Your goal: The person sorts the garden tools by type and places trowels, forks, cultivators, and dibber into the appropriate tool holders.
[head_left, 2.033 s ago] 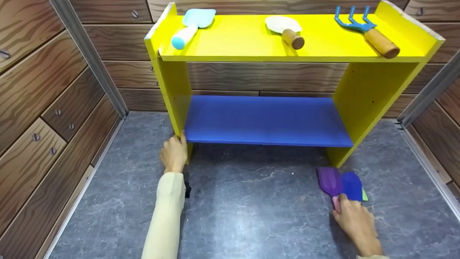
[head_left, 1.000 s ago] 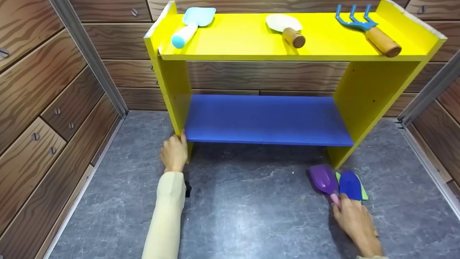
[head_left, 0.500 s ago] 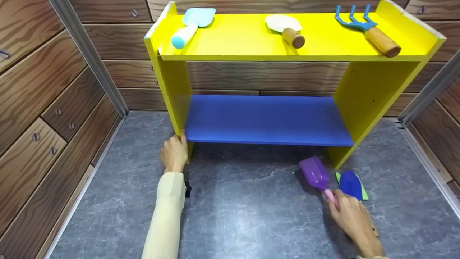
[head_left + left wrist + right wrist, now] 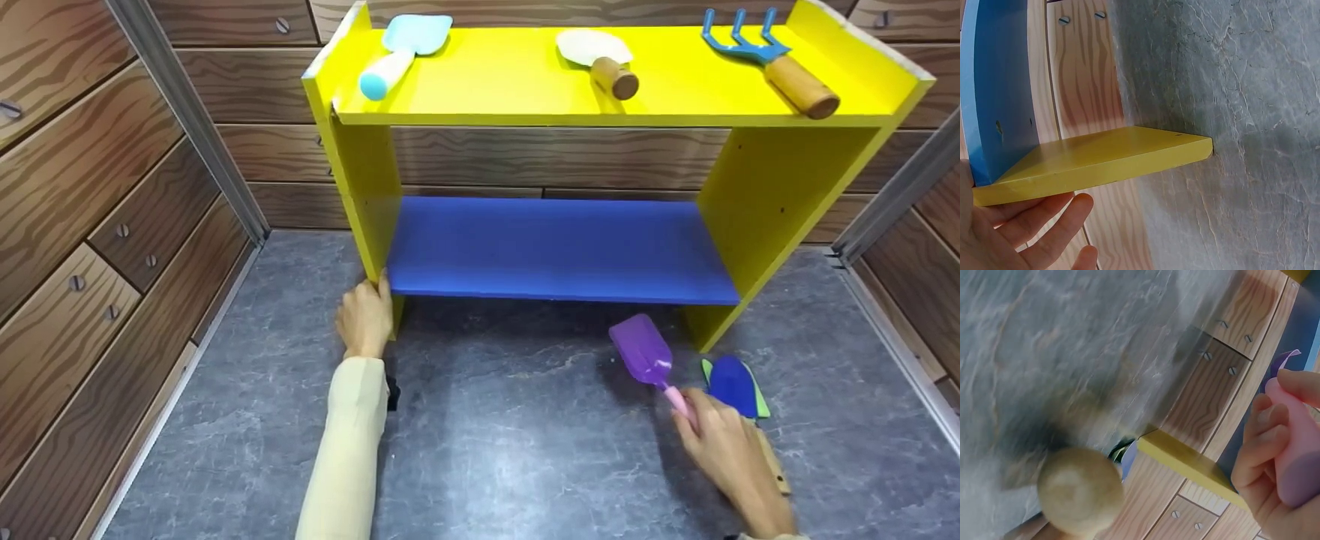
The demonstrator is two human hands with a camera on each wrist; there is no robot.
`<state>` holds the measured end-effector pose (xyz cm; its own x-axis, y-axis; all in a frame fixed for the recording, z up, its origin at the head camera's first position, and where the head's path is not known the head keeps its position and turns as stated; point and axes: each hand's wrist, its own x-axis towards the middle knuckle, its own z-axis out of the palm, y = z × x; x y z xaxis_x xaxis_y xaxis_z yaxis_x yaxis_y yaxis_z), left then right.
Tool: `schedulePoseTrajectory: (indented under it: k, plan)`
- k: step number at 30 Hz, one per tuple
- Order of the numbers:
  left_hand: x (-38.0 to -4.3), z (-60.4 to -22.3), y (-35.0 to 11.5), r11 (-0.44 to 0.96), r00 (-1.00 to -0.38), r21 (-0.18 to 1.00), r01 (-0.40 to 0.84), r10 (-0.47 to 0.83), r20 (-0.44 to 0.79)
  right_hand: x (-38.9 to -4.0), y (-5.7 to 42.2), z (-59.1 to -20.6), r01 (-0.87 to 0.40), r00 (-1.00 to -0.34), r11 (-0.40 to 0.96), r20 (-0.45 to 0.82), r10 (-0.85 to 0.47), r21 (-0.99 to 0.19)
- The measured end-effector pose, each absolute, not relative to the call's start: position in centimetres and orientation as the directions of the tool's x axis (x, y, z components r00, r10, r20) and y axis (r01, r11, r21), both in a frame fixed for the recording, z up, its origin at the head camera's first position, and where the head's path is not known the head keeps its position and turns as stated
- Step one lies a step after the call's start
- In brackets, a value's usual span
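My right hand (image 4: 724, 446) grips a toy shovel (image 4: 643, 350) by its pink handle, the purple blade pointing forward-left above the floor. In the right wrist view my fingers curl round the pink handle (image 4: 1300, 433). Under and beside that hand lie a blue-bladed trowel (image 4: 731, 386) with a wooden handle and a green piece (image 4: 762, 401) mostly covered by it. My left hand (image 4: 364, 319) holds the left side panel of a yellow shelf unit (image 4: 615, 120) low down. In the left wrist view, fingers (image 4: 1064, 225) lie along the panel's outer face, thumb by the blue board.
On the yellow top stand a light-blue shovel (image 4: 417, 35), a white-bladed trowel (image 4: 594, 49) and a blue hand rake (image 4: 799, 86). Below them is a blue shelf board (image 4: 559, 251). Wood-patterned walls (image 4: 67, 187) surround the grey floor (image 4: 510, 450).
The purple shovel has come off the blue trowel, moving left and forward in my right hand. More of the trowel and its wooden handle now shows. My left hand stays put.
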<state>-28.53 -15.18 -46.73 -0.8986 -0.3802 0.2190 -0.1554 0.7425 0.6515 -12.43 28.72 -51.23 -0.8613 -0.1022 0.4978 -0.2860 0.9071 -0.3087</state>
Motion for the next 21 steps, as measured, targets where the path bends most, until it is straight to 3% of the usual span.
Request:
schedulePoseTrajectory:
  k: [8,21]
  plan:
    - [-28.5,-46.7,-15.1,0.748,-0.894,0.647,-0.148,-0.381,0.236,-12.7,27.7,-50.9,-0.372,-0.809,0.884,0.566,-0.159,-0.283]
    - [-28.5,-46.7,-15.2,0.735,-0.899,0.658,-0.162,-0.385,0.209,-13.1,26.4,-50.1,-0.39,-0.795,0.877,0.583,-0.167,-0.281]
